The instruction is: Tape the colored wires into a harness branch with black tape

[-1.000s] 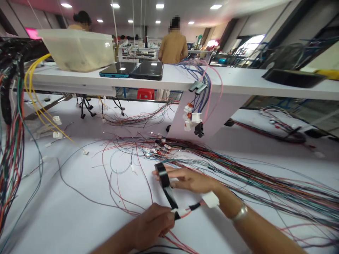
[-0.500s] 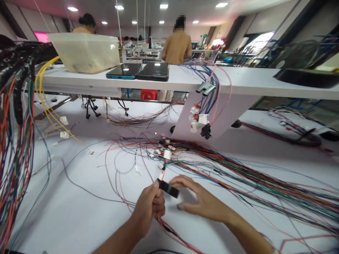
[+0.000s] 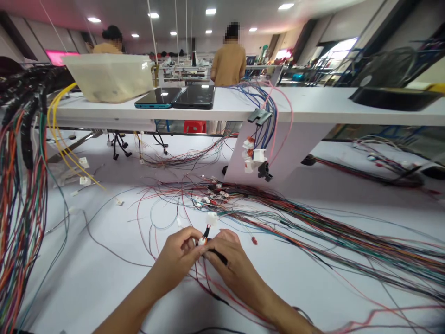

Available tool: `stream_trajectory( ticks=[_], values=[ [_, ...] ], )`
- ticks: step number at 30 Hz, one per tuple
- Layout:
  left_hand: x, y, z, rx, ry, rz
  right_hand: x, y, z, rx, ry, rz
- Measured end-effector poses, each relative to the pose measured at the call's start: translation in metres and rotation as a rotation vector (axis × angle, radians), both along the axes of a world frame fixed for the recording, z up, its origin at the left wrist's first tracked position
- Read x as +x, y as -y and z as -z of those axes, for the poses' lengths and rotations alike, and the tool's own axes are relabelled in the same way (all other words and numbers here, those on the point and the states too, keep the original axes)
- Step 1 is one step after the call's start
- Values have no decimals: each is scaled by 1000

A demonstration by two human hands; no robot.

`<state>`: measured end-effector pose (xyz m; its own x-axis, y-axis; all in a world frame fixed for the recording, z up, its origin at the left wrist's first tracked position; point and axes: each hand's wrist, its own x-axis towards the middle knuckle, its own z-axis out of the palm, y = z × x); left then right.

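Note:
Both my hands meet over the white table, fingers closed around one spot on a thin wire harness. My left hand (image 3: 181, 250) pinches the wires beside a small white part (image 3: 202, 241). Beyond the fingertips, a white connector (image 3: 212, 219) sticks up on a short dark, taped-looking stem (image 3: 207, 230). My right hand (image 3: 231, 257) is closed on black tape (image 3: 219, 256), which shows partly under its fingers. Red and dark wires (image 3: 208, 283) run from beneath the hands toward the near edge. The exact contact between tape and wires is hidden by my fingers.
A thick wire bundle (image 3: 313, 222) spreads to the right. Taped wires (image 3: 24, 195) hang at left. Above, a shelf (image 3: 306, 102) carries a plastic bin (image 3: 107, 76), two phones (image 3: 194, 97) and dangling blue wires with connectors (image 3: 259, 155). Two people are in the background.
My right hand, open beside the tape before, has closed on it. My left hand has shifted slightly left and up to the wires, and the white connector has moved down and left.

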<state>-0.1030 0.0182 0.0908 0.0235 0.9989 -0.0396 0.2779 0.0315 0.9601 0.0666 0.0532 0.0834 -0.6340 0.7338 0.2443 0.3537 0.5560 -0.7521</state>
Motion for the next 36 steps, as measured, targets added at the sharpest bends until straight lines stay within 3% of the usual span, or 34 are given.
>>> stream_trajectory(
  ticks=[4, 8, 9, 11, 14, 19, 22, 24, 26, 28, 31, 36],
  values=[
    [1, 3, 4, 127, 14, -35, -1, -2, -3, -174, -46, -1],
    [5, 18, 4, 292, -103, 24, -5, -9, 10, -665, -146, -121],
    [8, 23, 2, 304, -90, 55, -8, -11, 15, -721, -128, -126],
    [17, 32, -1, 306, -3, 105, -13, -13, 24, -654, -33, -76],
    [26, 36, -4, 233, 150, 61, -16, -16, 29, -377, 71, 7],
    [14, 13, 7, -13, 393, -329, 8, -20, 33, 276, 326, 117],
    [3, 6, 19, -27, 447, -515, 28, -23, 47, 481, 574, 163],
    [-1, 7, 23, -73, 468, -569, 34, -21, 52, 566, 671, 205],
    [-3, 10, 22, -126, 528, -574, 32, -14, 49, 595, 673, 247],
    [-4, 12, 17, -172, 604, -534, 20, -3, 39, 534, 564, 190],
    [-5, 14, 8, -182, 705, -464, -6, 14, 26, 307, 348, -20],
    [-3, 23, 12, -261, 682, -212, -29, 24, 24, 16, 252, -51]
  ],
)
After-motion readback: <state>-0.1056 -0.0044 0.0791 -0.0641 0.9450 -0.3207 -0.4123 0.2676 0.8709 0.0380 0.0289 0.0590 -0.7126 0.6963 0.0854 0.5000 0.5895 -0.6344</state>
